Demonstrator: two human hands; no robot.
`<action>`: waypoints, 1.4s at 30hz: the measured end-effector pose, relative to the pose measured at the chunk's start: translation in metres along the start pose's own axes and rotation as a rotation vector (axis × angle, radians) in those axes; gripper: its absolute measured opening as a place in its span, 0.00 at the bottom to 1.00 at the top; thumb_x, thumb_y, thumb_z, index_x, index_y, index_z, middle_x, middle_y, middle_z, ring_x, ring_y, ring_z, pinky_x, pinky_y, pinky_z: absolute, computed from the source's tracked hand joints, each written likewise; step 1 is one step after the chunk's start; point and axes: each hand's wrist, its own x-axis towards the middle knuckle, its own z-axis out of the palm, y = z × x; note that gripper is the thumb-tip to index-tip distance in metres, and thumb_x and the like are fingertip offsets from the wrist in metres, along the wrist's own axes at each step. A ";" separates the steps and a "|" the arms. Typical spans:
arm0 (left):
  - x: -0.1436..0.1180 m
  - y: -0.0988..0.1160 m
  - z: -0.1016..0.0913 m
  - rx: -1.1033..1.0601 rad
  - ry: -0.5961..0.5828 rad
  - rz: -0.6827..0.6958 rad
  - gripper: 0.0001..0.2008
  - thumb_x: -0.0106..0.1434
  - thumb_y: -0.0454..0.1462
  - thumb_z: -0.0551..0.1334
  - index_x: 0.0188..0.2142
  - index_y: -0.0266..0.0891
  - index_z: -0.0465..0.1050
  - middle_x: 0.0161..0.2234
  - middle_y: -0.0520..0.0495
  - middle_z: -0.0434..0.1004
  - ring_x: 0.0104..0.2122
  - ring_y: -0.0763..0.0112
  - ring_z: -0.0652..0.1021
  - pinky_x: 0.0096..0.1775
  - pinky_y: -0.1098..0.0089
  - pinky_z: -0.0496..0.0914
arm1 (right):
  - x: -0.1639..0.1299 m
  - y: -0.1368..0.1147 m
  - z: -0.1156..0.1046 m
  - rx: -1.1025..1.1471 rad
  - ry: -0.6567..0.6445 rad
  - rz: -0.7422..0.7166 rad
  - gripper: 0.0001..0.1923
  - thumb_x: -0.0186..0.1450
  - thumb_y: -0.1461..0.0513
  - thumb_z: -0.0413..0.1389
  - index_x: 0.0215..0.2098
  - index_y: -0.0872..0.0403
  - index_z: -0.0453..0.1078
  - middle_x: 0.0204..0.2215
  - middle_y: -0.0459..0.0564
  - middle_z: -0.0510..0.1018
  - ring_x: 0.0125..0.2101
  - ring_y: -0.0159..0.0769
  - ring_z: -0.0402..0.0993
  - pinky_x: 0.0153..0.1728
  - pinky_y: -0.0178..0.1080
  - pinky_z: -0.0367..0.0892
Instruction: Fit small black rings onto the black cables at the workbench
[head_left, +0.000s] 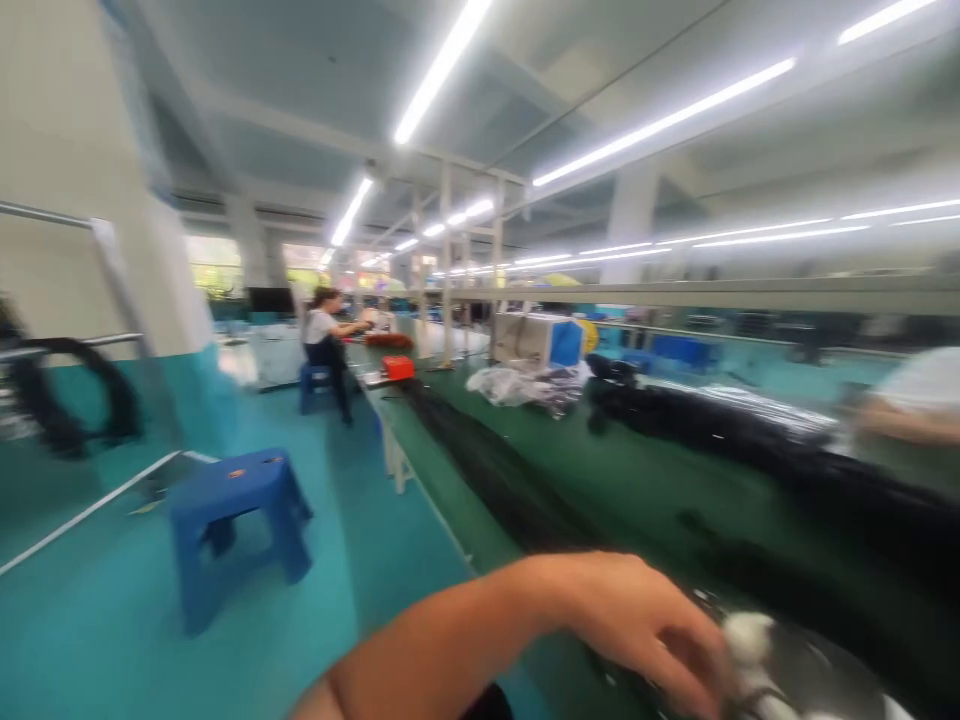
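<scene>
My left hand [649,625] reaches in from the bottom over the near part of the green table, back of the hand up. Its fingers are curled down and blurred, and what they hold, if anything, cannot be made out. Right beside the fingertips lie rounded white pieces [748,640] and a dark grey round object [825,670], too smeared to name. Just beyond the wrist a long bundle of black strands or cables [487,460] runs away along the table. My right hand is not in view.
The long green table [442,490] carries a red box [397,368], clear plastic bags [517,385], a white-and-blue box [536,342] and a thick black bundle [712,430]. A blue stool [236,500] stands left. One person [326,335] sits farther along; another's sleeve [922,385] shows right.
</scene>
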 end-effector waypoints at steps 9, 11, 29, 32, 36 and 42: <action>0.030 -0.011 -0.001 0.129 0.245 -0.095 0.18 0.47 0.39 0.68 0.40 0.45 0.74 0.32 0.54 0.76 0.36 0.68 0.72 0.32 0.75 0.62 | -0.081 -0.042 -0.075 0.069 0.208 0.052 0.21 0.52 0.64 0.57 0.44 0.57 0.63 0.23 0.44 0.70 0.15 0.26 0.63 0.12 0.30 0.60; 0.038 -0.021 0.001 0.085 0.233 -0.114 0.23 0.47 0.38 0.67 0.45 0.47 0.71 0.38 0.53 0.75 0.39 0.67 0.71 0.34 0.74 0.63 | -0.075 -0.037 -0.077 0.032 0.183 0.106 0.23 0.50 0.67 0.56 0.45 0.57 0.63 0.24 0.44 0.71 0.16 0.26 0.64 0.12 0.29 0.62; 0.084 -0.060 0.009 -0.044 -0.146 -0.233 0.10 0.54 0.34 0.54 0.28 0.40 0.75 0.27 0.52 0.78 0.25 0.72 0.73 0.23 0.76 0.62 | -0.073 -0.013 -0.092 -0.268 0.351 0.137 0.20 0.50 0.66 0.57 0.42 0.51 0.66 0.29 0.44 0.72 0.14 0.24 0.63 0.11 0.29 0.57; 0.080 -0.062 0.020 -0.135 -0.154 -0.310 0.09 0.53 0.34 0.54 0.27 0.39 0.73 0.23 0.52 0.76 0.20 0.74 0.72 0.22 0.76 0.64 | -0.080 -0.014 -0.100 0.136 0.066 0.011 0.22 0.48 0.65 0.61 0.41 0.50 0.63 0.28 0.44 0.73 0.12 0.26 0.64 0.11 0.28 0.55; 0.074 -0.051 0.023 -0.527 0.031 -0.299 0.06 0.55 0.37 0.59 0.30 0.36 0.70 0.25 0.50 0.75 0.21 0.74 0.73 0.26 0.72 0.69 | -0.081 -0.001 -0.104 0.367 -0.040 -0.124 0.23 0.54 0.59 0.60 0.46 0.51 0.58 0.19 0.44 0.73 0.12 0.26 0.62 0.11 0.27 0.54; 0.075 -0.036 0.024 -0.832 0.263 -0.161 0.09 0.54 0.32 0.61 0.36 0.36 0.68 0.31 0.49 0.74 0.30 0.72 0.75 0.36 0.69 0.71 | -0.075 0.011 -0.099 0.440 -0.045 -0.174 0.30 0.56 0.63 0.58 0.54 0.51 0.53 0.25 0.48 0.76 0.17 0.27 0.67 0.16 0.27 0.60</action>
